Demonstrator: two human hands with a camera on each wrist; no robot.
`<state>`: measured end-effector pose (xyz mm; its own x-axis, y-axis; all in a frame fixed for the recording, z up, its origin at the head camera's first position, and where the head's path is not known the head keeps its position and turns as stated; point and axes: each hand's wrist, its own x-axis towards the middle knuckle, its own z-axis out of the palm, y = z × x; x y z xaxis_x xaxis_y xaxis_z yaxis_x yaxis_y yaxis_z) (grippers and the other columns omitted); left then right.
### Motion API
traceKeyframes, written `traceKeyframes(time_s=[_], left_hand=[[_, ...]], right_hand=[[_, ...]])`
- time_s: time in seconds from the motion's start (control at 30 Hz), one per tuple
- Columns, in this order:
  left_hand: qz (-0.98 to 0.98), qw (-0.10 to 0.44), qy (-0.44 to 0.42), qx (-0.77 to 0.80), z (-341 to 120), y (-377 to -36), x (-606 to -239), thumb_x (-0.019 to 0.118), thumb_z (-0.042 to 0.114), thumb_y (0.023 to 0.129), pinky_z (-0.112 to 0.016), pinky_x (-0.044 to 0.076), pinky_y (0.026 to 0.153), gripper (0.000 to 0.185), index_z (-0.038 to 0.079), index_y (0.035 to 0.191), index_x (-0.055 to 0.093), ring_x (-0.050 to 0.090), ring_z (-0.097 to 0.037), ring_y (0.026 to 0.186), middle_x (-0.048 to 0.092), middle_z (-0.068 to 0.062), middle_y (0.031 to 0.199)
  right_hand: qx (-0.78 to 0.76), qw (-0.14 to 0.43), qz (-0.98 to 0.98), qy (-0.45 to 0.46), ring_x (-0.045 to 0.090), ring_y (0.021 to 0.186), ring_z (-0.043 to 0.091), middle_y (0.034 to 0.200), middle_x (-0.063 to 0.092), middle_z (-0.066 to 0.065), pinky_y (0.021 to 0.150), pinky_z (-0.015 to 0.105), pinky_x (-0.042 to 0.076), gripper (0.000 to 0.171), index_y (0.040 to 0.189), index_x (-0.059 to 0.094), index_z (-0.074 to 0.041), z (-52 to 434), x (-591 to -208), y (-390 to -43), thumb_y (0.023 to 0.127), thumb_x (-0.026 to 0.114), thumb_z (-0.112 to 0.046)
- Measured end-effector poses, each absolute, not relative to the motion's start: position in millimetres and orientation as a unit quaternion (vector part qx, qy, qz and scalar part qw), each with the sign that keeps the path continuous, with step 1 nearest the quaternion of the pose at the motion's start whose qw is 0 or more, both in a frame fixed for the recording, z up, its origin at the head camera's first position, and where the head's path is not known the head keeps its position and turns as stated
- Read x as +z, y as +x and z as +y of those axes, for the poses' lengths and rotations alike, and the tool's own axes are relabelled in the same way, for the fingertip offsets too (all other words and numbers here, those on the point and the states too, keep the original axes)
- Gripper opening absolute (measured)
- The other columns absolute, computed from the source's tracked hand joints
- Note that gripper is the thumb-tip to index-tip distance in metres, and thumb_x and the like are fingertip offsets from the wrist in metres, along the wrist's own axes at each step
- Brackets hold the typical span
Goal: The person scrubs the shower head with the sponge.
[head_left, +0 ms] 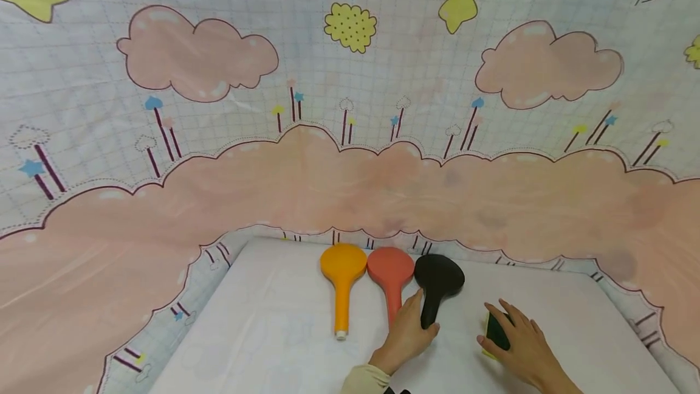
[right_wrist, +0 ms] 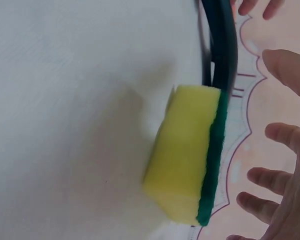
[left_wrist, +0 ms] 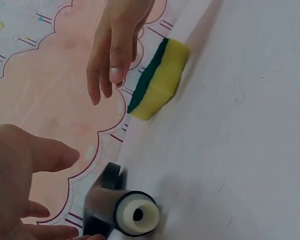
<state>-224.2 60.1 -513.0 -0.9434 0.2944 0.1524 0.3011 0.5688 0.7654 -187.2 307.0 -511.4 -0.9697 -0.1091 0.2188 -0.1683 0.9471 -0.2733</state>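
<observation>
My right hand [head_left: 522,345] hung over the green-and-yellow sponge [head_left: 499,330], fingers and thumb spread. The sponge lay just below my fingertips, green face up, with a gap showing between it and them in the right wrist view. My left hand [head_left: 404,330] was parted too, thumb and fingers lying to either side of the handle of the black paddle [head_left: 439,273]. The thumb was clear of that handle; whether a fingertip touched it, I couldn't tell. The red paddle [head_left: 391,266] lay just left of the black one, its handle partly behind my hand. Beyond my fingers' reach, leftward, was the orange paddle [head_left: 343,263]. Behind the white table [head_left: 273,321] hung a cloud-printed cloth [head_left: 355,187].
</observation>
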Motion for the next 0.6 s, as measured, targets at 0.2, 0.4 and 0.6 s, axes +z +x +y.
traceKeyframes(time_s=[0.2,0.4,0.6], left_hand=[[-0.899,0.006,-0.161,-0.407,66.4,-223.4,-518.4,0.074,0.022,0.082,-0.041,0.046,0.104,0.075,-0.002,0.145,0.041,0.056,-0.031,0.123,0.057,-0.019,0.135],[-0.915,0.0,-0.149,-0.376,73.4,-224.9,-520.7,0.078,0.022,0.079,-0.038,0.051,0.097,0.078,-0.002,0.144,0.043,0.06,-0.029,0.112,0.063,-0.018,0.123],[-0.932,0.023,-0.137,-0.333,79.5,-222.9,-523.7,0.08,0.018,0.075,-0.036,0.052,0.091,0.072,-0.005,0.136,0.05,0.061,-0.03,0.102,0.065,-0.018,0.112]], right_hand=[[0.149,0.115,-0.979,0.083,0.047,0.124,0.05,0.142,0.047,0.026,0.093,0.074,0.035,0.069,0.13,0.058,-0.011,313.9,-512.6,-186.4,0.08,0.073,-0.055],[0.145,0.106,-0.98,0.085,0.052,0.116,0.054,0.138,0.049,0.029,0.086,0.07,0.043,0.072,0.125,0.058,-0.011,320.6,-511.8,-189.9,0.073,0.078,-0.057],[0.145,0.061,-0.985,0.075,0.053,0.115,0.052,0.139,0.047,0.03,0.084,0.066,0.048,0.077,0.128,0.056,-0.009,321.1,-514.5,-191.0,0.073,0.076,-0.06]])
